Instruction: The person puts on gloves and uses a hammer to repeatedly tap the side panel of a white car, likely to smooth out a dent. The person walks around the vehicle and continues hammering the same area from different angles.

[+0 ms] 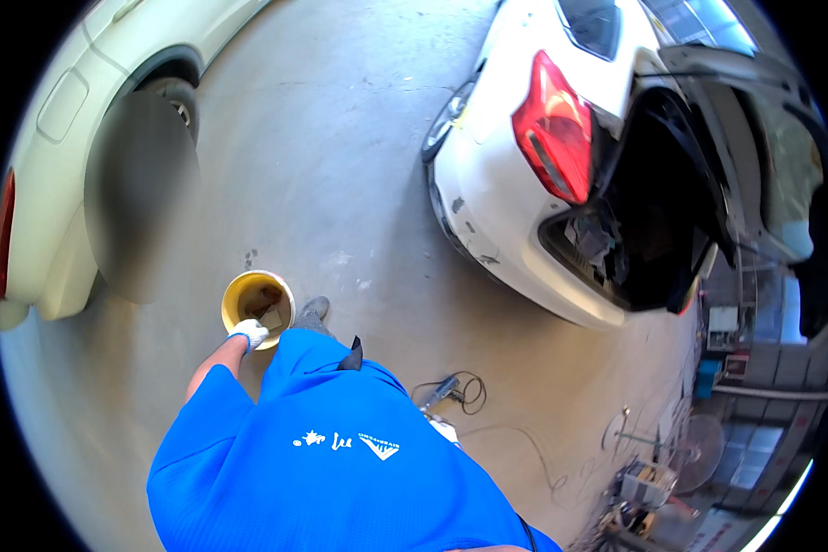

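A yellow bucket [231, 293] stands at the lower left, in front of my body, with brownish and pale items inside that I cannot make out. My left hand [248, 333], in a white glove, is closed at the bucket's near rim. On my right side, a white-gloved part of my right hand [445, 429] shows past the blue shirt, its fingers mostly hidden. Close to that hand is a grey-blue corded power tool [440, 394] with a dark looped cable; whether the hand touches it cannot be seen.
A white car [488, 202] with its tailgate raised and scuffed bumper stands at the right. Another pale car [60, 184] is at the left, beside a blurred patch. A cable [524, 437] trails across the floor toward a fan [697, 453] and equipment [647, 483] at the lower right.
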The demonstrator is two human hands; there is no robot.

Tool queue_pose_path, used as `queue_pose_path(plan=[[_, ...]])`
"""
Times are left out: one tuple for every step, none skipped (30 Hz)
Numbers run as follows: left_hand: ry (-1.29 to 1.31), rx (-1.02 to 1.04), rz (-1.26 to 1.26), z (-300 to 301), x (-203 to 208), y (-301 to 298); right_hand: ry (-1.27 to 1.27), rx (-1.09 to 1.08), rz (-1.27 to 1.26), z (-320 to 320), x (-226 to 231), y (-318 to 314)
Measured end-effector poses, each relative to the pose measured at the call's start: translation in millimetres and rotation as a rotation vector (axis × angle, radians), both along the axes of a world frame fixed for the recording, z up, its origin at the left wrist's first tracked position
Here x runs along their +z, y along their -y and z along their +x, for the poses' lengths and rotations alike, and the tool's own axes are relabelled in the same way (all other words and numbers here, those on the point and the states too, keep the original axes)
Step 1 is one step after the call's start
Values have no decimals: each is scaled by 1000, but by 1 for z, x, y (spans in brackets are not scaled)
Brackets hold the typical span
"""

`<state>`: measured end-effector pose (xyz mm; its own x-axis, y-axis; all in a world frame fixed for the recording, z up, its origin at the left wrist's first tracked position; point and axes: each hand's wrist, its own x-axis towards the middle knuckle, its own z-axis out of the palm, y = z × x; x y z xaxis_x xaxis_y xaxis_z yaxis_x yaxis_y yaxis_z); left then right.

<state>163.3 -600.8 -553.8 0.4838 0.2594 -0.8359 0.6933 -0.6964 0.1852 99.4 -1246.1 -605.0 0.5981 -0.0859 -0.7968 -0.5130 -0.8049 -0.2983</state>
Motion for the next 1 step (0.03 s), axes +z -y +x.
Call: queue_pose_path(plan=[[22,-9,-101,14,-19,22,-201,-132,-131,-30,-50,70]])
